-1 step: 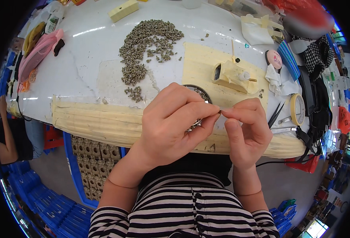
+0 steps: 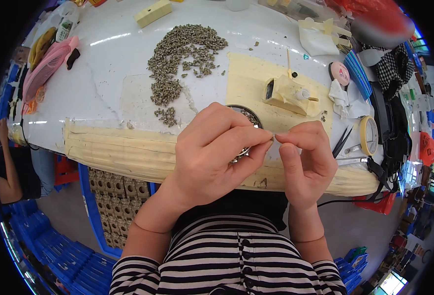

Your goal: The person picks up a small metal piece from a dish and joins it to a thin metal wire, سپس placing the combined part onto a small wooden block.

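1 tiny part (image 2: 273,139) between hands (image 2: 204,160)

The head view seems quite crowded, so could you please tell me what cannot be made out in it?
All in the head view:
- Small piece at the fingertips of the left hand: too small, partly covered by fingers.
- Whether the right hand touches it: fingertips too close to tell.
- Round dish: largely hidden behind the left hand.
- Red-and-grey shape, upper right: blurred.
- Person, far left: cut off by the dark fisheye edge.
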`<state>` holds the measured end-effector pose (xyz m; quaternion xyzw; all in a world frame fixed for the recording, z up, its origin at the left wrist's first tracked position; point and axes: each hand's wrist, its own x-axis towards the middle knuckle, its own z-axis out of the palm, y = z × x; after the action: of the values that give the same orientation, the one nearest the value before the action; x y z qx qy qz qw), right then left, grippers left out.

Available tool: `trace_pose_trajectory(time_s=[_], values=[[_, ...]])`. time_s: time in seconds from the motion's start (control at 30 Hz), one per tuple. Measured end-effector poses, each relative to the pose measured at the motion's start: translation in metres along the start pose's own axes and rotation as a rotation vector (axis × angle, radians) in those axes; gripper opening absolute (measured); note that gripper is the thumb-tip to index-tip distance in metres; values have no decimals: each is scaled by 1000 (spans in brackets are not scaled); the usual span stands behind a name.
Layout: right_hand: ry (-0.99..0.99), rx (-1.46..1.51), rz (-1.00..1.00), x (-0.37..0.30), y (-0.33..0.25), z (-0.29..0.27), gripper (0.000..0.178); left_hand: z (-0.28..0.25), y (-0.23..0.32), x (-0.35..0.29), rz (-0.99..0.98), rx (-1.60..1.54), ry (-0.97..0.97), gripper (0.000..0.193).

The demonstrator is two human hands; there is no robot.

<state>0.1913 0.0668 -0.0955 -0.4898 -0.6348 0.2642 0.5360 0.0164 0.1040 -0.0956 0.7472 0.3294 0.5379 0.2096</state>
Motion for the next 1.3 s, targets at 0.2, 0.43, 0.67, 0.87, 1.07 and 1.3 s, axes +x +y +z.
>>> trace_pose_trajectory(time_s=[0.2, 0.43, 0.67, 0.87, 1.07, 1.3], values=[[-89, 93, 66, 3, -1, 1, 14, -3, -2, 0, 42, -34, -36, 30], [-108, 199, 156, 5, -3, 3, 14, -3, -2, 0, 53, -32, -54, 32], [-97, 236, 177, 1, -1, 0, 14, -3, -1, 0, 62, -32, -61, 33], [-20, 110, 10, 0, -1, -1, 15, -1, 0, 0, 18, -3, -7, 28], [-18, 50, -2, 0, -1, 0, 14, 0, -1, -1, 19, -5, 5, 27], [-33, 115, 111, 1, -2, 1, 6, 1, -1, 0, 47, -33, -9, 28]])
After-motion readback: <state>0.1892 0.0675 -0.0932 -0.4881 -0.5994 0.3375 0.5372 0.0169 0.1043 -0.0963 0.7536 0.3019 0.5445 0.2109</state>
